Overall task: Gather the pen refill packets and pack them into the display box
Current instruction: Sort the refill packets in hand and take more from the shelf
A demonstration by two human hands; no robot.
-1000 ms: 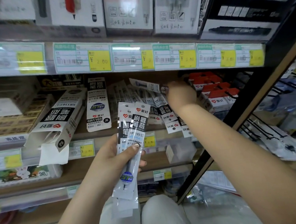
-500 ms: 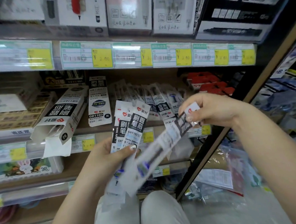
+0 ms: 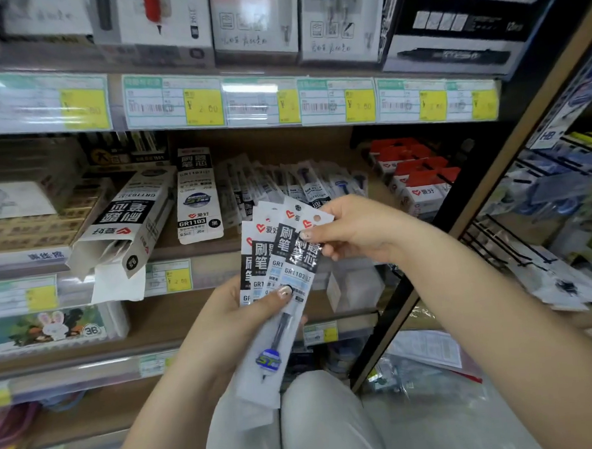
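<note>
My left hand [image 3: 224, 327] grips a fanned stack of several pen refill packets [image 3: 282, 259], thumb pressed across their fronts. My right hand [image 3: 353, 230] pinches the top of the front packet in that stack, near its hang hole. More loose refill packets [image 3: 296, 183] lie spread on the shelf behind the hands. The white and black display box [image 3: 126, 219] lies on its side at the shelf's left, its open end and flap facing me. A second matching box [image 3: 197, 195] stands upright just right of it.
Red-topped packages [image 3: 419, 176] are stacked at the shelf's right end. Price labels [image 3: 202, 102] run along the shelf edge above. A black shelf upright [image 3: 394, 301] slants down to the right of my hands. Boxes fill the left side and lower shelves.
My right hand took a packet from the shelf pile, carried it down and laid it on the stack in my left hand. The stack rose slightly.
</note>
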